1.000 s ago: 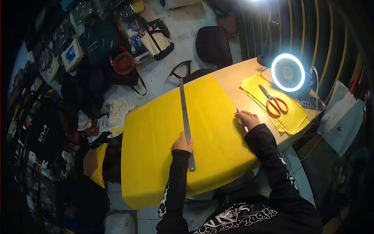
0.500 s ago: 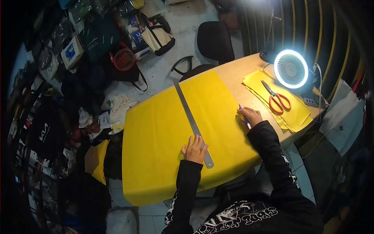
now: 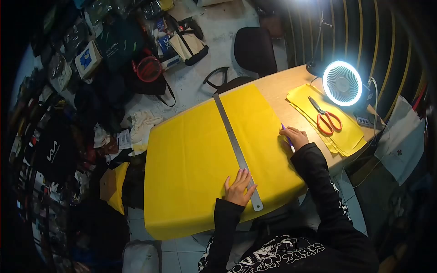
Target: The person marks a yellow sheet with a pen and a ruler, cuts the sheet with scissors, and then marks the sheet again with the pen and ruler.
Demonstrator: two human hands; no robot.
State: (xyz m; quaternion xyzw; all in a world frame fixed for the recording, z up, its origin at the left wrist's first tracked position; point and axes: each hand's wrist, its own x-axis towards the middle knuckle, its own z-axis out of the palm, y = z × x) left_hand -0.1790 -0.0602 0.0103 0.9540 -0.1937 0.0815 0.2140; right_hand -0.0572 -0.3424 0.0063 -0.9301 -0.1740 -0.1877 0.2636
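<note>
Ruler (image 3: 232, 136) swings closer to parallel with the yellow sheet's right edge

Over the last second the ruler's near end has swung rightward, so its slant now seems better matched to that edge; this looks like alignment, with the position perhaps not yet settled. The yellow sheet (image 3: 186, 164) lies beneath the ruler, spread over the counter (image 3: 278, 88) to both sides. The left hand (image 3: 238, 189) is splayed flat on the ruler's near part, gripping nothing. Right of the ruler, the right hand (image 3: 296, 137) has its fingers closed around a pen (image 3: 290, 144). Farther right lie scissors (image 3: 329, 123).
</note>
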